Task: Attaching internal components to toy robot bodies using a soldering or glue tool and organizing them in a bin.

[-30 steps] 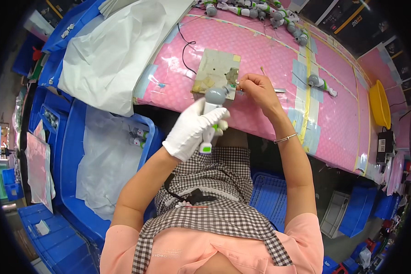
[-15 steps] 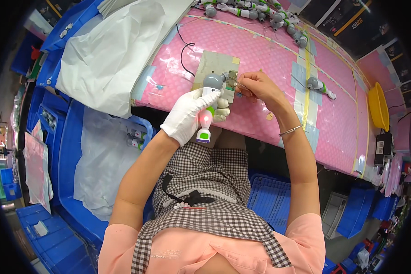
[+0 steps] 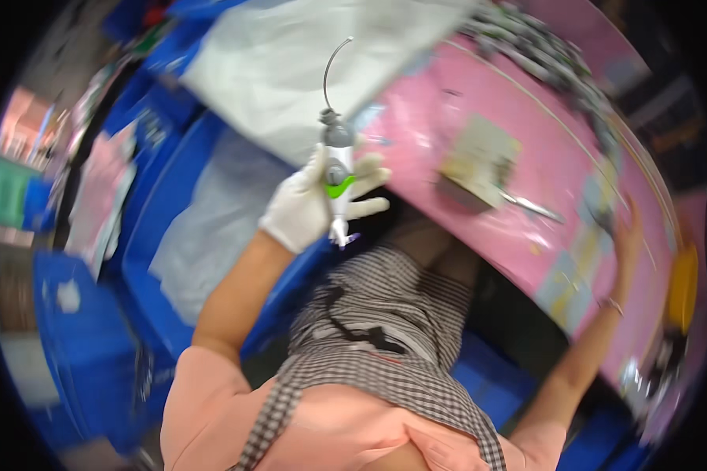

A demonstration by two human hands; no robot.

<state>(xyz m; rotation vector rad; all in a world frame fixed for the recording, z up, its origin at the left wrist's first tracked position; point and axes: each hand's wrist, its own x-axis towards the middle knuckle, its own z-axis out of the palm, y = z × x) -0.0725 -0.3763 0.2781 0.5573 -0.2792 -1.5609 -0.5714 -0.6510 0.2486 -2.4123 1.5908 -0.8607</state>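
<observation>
Gadget (image 3: 338, 161) in grey, white and green lies across the gloved left hand (image 3: 302, 206), between the thumb side and the fingers, with its grey end pointing away from the person and its narrow white end toward the lap. The fingers of that hand hold it loosely: they pass behind its body, and their tips stick out past its right side, spread a little apart. A thin curved wire (image 3: 327, 74) rises from the grey end, well clear of the fingertips, and shows against a white sheet (image 3: 267, 78). The narrow end hangs below the fingers, with a small purple part at its tip. The bare right hand (image 3: 627, 235) is well apart from the gadget, stretched out over the far right of the pink table (image 3: 448, 94); a blurred grey thing (image 3: 602, 215) is just beside it. Blur hides whether those fingers are wide or narrow, or touching anything, so I cannot tell. Between the two hands, near the table edge, sits a pale block (image 3: 483, 153), with a shiny metal piece (image 3: 534, 208) beside its right corner. A blurred heap of gadgets (image 3: 542, 55) lines the table's far side. Left of the gloved hand stands a blue bin (image 3: 153, 259).
</observation>
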